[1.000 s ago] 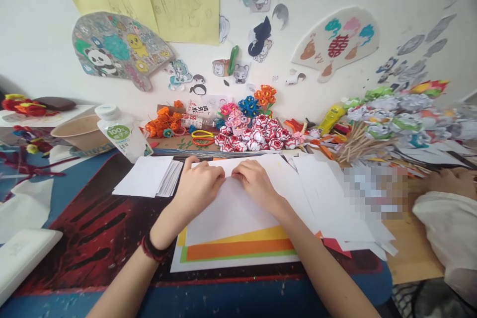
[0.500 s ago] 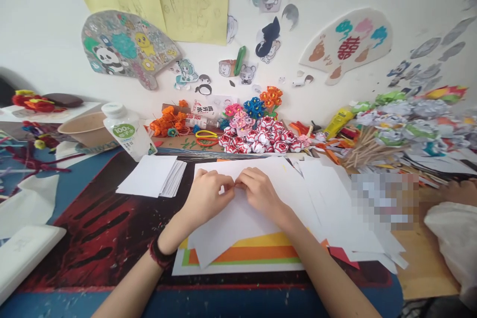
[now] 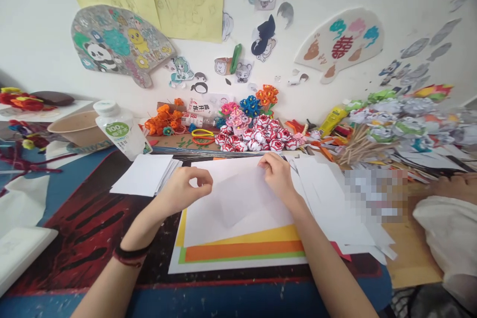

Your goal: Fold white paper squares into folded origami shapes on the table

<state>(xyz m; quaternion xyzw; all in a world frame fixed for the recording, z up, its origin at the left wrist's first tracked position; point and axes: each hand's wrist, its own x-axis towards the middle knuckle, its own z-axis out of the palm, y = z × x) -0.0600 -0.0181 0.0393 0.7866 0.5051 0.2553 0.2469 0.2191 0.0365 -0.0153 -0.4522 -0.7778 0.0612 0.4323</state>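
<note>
My right hand pinches the top corner of a thin white sheet, which hangs blurred and tilted over larger white paper. To the left, my left hand is held in a curled shape, thumb and fingertips close together at the sheet's left side; whether anything is between them is too small to tell. Yellow, orange and green papers lie beneath the white paper. A stack of small white sheets sits just left of my left hand.
Paper flowers line the back. A white bottle and a bowl stand back left. White sheets lie right. Another person's hand and pale sleeve are at far right.
My hands have moved apart, the left one leftward and the right one up and rightward. The thin sheet has gone rightward with my right hand.
</note>
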